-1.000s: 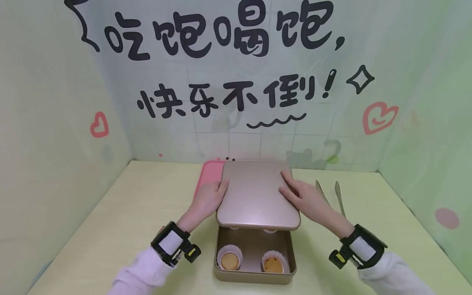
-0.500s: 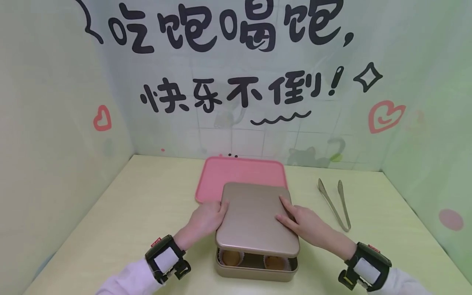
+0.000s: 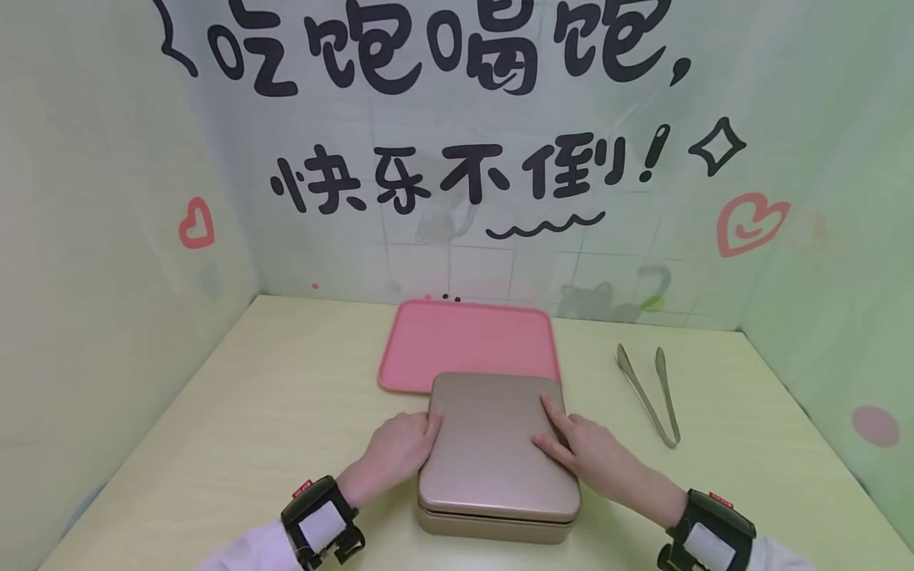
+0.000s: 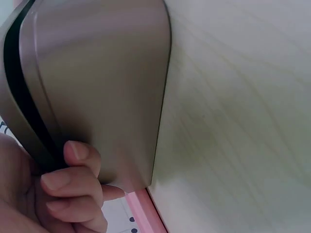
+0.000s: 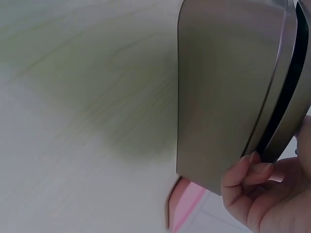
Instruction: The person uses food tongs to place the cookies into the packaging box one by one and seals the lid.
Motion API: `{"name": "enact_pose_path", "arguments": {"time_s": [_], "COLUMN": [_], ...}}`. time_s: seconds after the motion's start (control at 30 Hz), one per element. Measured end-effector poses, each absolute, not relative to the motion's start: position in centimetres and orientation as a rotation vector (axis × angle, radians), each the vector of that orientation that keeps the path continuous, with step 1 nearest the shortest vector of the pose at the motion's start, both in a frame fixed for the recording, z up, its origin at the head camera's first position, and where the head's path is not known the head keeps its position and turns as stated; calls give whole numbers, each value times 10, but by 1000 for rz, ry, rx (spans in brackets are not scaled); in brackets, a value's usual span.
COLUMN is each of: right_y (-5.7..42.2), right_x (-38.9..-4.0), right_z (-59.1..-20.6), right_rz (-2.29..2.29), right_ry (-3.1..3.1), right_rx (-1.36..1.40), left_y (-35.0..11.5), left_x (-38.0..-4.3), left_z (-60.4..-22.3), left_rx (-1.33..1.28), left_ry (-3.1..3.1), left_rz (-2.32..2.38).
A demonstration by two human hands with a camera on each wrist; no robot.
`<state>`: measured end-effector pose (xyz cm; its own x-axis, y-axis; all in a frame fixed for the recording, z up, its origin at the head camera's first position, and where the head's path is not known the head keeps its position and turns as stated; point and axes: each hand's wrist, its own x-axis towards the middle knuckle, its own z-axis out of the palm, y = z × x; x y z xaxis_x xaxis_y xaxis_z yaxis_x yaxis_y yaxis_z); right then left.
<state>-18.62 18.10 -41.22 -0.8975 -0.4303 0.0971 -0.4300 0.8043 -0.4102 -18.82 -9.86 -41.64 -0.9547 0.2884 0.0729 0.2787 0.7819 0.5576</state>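
A flat bronze-coloured lid (image 3: 500,444) lies over a rectangular metal tin (image 3: 500,527) of the same colour. In both wrist views a dark gap still shows between the lid's edge and the tin (image 4: 102,87). My left hand (image 3: 400,448) grips the lid's left side, thumb on top, fingers curled beneath the rim. On the right side my right hand (image 3: 596,456) holds the lid, two digits spread over the top and other fingertips bent at the rim in the right wrist view. What the tin contains is hidden under the lid.
Behind the tin lies a pink tray (image 3: 467,341), its front edge close to the tin's back. Metal tongs (image 3: 653,404) rest spread on the table (image 3: 286,373) to the right. A printed cloth wall (image 3: 457,262) closes off the back and sides.
Both hands have lowered the lid toward me and down onto the tin. The small cakes in paper cups are now covered, and the pink tray and tongs have come into full view.
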Motion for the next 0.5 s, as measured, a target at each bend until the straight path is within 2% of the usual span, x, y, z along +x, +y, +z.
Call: {"name": "enact_pose_path", "arguments": {"time_s": [0.5], "right_y": [181], "right_x": [-182], "right_z": [-420], "right_rz": [-613], "right_ry": [3033], "right_rx": [-709], "left_y": [-96], "left_x": [-185], "left_z": [-422], "left_rx": [461], "left_ry": [2985], "left_rz": [900]}}
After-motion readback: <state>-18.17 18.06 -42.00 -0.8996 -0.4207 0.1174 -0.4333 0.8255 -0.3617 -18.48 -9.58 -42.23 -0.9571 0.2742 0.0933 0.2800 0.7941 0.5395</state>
